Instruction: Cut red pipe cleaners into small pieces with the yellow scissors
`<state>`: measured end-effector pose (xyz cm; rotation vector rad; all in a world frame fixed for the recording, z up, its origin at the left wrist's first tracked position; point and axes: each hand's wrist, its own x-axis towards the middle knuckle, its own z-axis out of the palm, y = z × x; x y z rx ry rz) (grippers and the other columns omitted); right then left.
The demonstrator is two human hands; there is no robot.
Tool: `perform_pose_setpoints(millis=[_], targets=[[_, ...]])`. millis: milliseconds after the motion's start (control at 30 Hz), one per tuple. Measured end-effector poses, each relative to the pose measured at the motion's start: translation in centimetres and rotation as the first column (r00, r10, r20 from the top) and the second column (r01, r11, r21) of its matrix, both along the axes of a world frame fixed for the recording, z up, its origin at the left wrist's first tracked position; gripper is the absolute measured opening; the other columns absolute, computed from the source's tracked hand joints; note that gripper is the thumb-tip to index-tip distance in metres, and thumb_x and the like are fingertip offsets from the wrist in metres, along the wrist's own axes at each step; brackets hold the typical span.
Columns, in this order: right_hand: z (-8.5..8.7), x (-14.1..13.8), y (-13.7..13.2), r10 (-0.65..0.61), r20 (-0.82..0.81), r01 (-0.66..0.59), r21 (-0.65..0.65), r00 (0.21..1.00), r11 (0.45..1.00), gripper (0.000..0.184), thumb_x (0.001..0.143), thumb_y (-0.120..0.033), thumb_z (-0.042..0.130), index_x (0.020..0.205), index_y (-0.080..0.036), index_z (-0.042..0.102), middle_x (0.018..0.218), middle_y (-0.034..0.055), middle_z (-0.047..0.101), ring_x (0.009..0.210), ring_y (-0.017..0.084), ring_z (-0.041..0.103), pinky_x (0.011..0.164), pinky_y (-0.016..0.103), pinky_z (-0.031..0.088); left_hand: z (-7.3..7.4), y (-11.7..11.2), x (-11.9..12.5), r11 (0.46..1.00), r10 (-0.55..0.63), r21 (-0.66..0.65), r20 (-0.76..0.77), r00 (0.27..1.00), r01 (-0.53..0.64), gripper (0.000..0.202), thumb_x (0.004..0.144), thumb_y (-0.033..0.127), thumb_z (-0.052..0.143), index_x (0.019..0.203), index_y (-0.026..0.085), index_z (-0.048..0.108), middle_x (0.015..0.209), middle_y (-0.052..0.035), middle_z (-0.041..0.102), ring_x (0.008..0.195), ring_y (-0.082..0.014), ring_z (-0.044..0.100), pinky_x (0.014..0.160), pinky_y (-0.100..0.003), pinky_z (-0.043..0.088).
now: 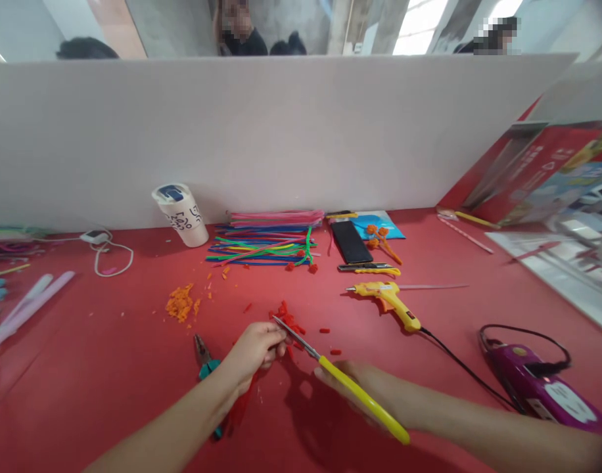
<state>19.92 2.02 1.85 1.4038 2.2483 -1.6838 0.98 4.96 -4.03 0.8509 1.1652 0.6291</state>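
Yellow scissors (364,398) gripped by right hand (365,373); left hand (259,345) pinching red stems (242,405), clippings (284,310) beyond

Nr far edge of table (108,368): tumbler (183,220) L, pipe cleaners (264,246) mid, phone (351,242) R; cutter (370,269) btwn phone & glue gun (388,302); pliers (202,351) nearer, L of scissors (350,382).

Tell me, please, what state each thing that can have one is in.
Left hand: closed on red pipe cleaners
Right hand: closed on scissors
Scissors: raised, blade gap unclear
Red snippets: cut, scattered
Orange fluff: loosely heaped
Coloured pipe cleaners: piled loosely
Pliers: lying, partly hidden
Glue gun: lying, glue stick inserted
Phone: flat, screen dark
Cup: upright, lidded
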Motion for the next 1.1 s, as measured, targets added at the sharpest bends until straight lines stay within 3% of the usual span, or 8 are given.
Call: perform_pose_setpoints(millis=[133, 233, 433, 533, 667, 833, 1000, 1100], targets=[[-0.2, -0.2, -0.2, -0.074, 0.0, 0.073, -0.135, 0.997, 0.988, 0.033, 0.084, -0.039, 0.027, 0.056, -0.021, 0.028, 0.041, -0.0057, 0.03, 0.035, 0.007, 0.029, 0.035, 0.021, 0.023, -0.2, -0.1, 0.0, 1.0, -0.005, -0.01, 0.011, 1.0, 0.005, 0.017, 0.065, 0.029, 0.052, 0.061, 0.013, 0.052, 0.045, 0.0052, 0.045, 0.032, -0.0009, 0.02, 0.037, -0.019, 0.008], [-1.0, -0.1, -0.4, -0.134, -0.004, 0.131, -0.183, 0.991, 0.974, 0.035, 0.082, -0.046, 0.032, 0.057, -0.021, 0.031, 0.04, -0.0065, 0.03, 0.033, 0.006, 0.029, 0.034, 0.021, 0.022, 0.1, -0.2, -0.1, 1.0, -0.005, 0.001, 0.013, 1.0, 0.005, 0.019, 0.066, 0.031, 0.053, 0.06, 0.013, 0.052, 0.046, 0.0054, 0.044, 0.032, -0.0012, 0.021, 0.037, -0.019, 0.009], [-2.6, 0.1, 1.0, -0.304, -0.066, 0.29, -0.162, 0.95, 0.943, 0.039, 0.079, -0.052, 0.035, 0.056, -0.021, 0.032, 0.036, -0.0084, 0.028, 0.029, 0.005, 0.029, 0.031, 0.02, 0.022, 1.2, -0.6, 0.4, 0.994, -0.027, 0.102, -0.01, 1.0, 0.028, 0.021, 0.071, 0.033, 0.05, 0.068, 0.012, 0.055, 0.05, 0.0038, 0.047, 0.036, -0.0028, 0.027, 0.039, -0.019, 0.014], [-3.2, -0.2, 1.9, -0.328, -0.131, 0.31, -0.143, 0.935, 0.94, 0.043, 0.078, -0.056, 0.035, 0.054, -0.021, 0.032, 0.035, -0.0093, 0.026, 0.029, 0.006, 0.031, 0.031, 0.019, 0.025, 2.1, -1.3, 1.2, 0.977, -0.11, 0.178, -0.046, 0.993, 0.116, 0.024, 0.074, 0.034, 0.048, 0.067, 0.012, 0.055, 0.05, 0.0027, 0.048, 0.039, -0.004, 0.03, 0.04, -0.019, 0.017], [-4.1, -1.1, 2.2, -0.317, -0.213, 0.291, -0.144, 0.924, 0.946, 0.044, 0.077, -0.06, 0.034, 0.061, -0.019, 0.041, 0.039, -0.0104, 0.025, 0.031, 0.005, 0.03, 0.032, 0.018, 0.028, 3.4, -2.4, 2.0, 0.968, -0.162, 0.186, -0.046, 0.986, 0.168, 0.023, 0.074, 0.033, 0.047, 0.07, 0.013, 0.056, 0.05, 0.0032, 0.047, 0.04, -0.0049, 0.031, 0.04, -0.02, 0.018], [-4.2, -1.5, 1.9, -0.266, -0.216, 0.253, -0.086, 0.94, 0.964, 0.039, 0.079, -0.055, 0.035, 0.065, -0.019, 0.042, 0.044, -0.0095, 0.03, 0.034, 0.005, 0.03, 0.034, 0.018, 0.029, 3.4, -2.9, 2.0, 0.968, -0.177, 0.177, -0.017, 0.984, 0.177, 0.019, 0.073, 0.029, 0.046, 0.067, 0.013, 0.054, 0.05, 0.0029, 0.046, 0.041, -0.0051, 0.031, 0.042, -0.02, 0.019], [-3.3, -1.2, 2.1, -0.238, -0.19, 0.26, 0.096, 0.952, 0.961, 0.018, 0.074, -0.031, 0.049, 0.063, -0.018, 0.043, 0.057, -0.0051, 0.044, 0.053, 0.007, 0.04, 0.049, 0.02, 0.03, 2.4, -2.8, 2.2, 0.966, -0.213, 0.13, -0.105, 0.972, 0.225, 0.014, 0.072, 0.024, 0.044, 0.068, 0.013, 0.053, 0.049, 0.0031, 0.047, 0.039, -0.0045, 0.031, 0.042, -0.02, 0.02], [-2.8, -1.1, 2.0, -0.221, -0.177, 0.242, 0.11, 0.959, 0.964, 0.015, 0.072, -0.023, 0.049, 0.06, -0.018, 0.042, 0.057, -0.0048, 0.044, 0.054, 0.008, 0.041, 0.05, 0.02, 0.03, 2.3, -2.8, 2.1, 0.952, -0.258, 0.126, -0.152, 0.954, 0.278, 0.018, 0.074, 0.027, 0.044, 0.066, 0.013, 0.051, 0.051, 0.0019, 0.049, 0.041, -0.0049, 0.034, 0.043, -0.02, 0.022]])
